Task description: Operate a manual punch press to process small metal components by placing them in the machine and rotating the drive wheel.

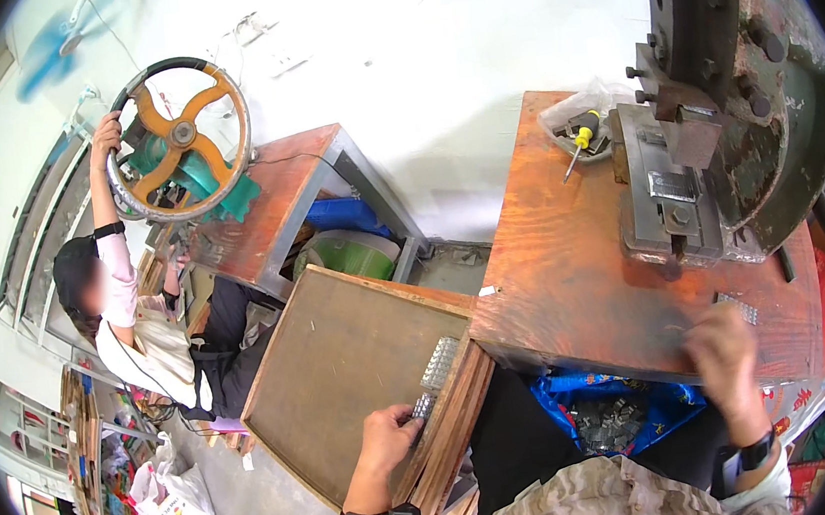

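My left hand (388, 443) is at the right side of a shallow wooden tray (317, 353). Its thumb and fingers are closed on small ribbed metal pieces (422, 407). Just beyond them, a row of similar grey metal pieces (440, 362) lies along the tray's side. Over the front right of the reddish wooden bench, my right hand (724, 350) is smeared by motion, so its fingers cannot be read. Close behind it lies a small ribbed metal piece (740, 308). Farther back, a shiny flat piece (672, 187) sits on the die of a heavy press (686, 133).
A yellow-handled screwdriver (580, 144) leans on a plastic-lined bowl (559, 119) beside the press. A blue bag (666, 417) below the bench edge holds many metal bits. At left, another person (155, 345) grips a large handwheel (180, 134) at a second bench (298, 169).
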Demonstrator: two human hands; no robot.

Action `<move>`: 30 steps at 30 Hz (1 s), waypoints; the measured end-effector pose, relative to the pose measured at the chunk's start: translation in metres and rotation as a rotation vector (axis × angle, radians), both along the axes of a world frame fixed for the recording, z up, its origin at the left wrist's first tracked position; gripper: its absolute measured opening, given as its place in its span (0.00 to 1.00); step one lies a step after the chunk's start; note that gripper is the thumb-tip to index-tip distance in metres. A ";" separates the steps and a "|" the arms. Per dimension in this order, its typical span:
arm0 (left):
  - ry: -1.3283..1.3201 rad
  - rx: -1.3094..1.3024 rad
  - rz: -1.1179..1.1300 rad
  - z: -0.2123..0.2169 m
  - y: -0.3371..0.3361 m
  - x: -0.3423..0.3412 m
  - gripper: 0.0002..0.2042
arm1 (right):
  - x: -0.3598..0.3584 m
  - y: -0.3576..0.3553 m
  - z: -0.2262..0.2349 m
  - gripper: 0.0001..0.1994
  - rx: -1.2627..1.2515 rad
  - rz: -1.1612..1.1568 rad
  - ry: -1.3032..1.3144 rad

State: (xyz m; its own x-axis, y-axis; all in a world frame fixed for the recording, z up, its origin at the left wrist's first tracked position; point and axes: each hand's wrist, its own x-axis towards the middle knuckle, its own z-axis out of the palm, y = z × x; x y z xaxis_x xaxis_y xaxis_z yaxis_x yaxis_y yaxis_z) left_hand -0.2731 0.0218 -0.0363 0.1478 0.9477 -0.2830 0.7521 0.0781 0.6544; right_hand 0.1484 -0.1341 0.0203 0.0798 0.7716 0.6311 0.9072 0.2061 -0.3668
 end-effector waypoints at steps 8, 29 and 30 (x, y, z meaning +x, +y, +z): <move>-0.355 -0.041 0.181 0.015 0.034 -0.022 0.11 | -0.178 0.200 -0.024 0.10 -0.394 0.807 -0.272; -0.093 0.233 -0.315 -0.002 0.060 0.045 0.16 | -0.146 0.188 -0.006 0.07 -0.175 0.700 -0.245; -0.128 0.236 -0.301 -0.003 0.060 0.043 0.16 | -0.132 0.173 0.003 0.07 -0.096 0.698 -0.209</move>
State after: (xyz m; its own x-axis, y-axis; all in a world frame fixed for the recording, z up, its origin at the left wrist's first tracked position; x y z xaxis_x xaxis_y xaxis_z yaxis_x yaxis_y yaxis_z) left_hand -0.2297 0.0813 -0.0396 0.4489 0.8932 -0.0244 0.6299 -0.2970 0.7176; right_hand 0.0165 0.0393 0.0230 -0.5647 0.6517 0.5063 0.6296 0.7369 -0.2463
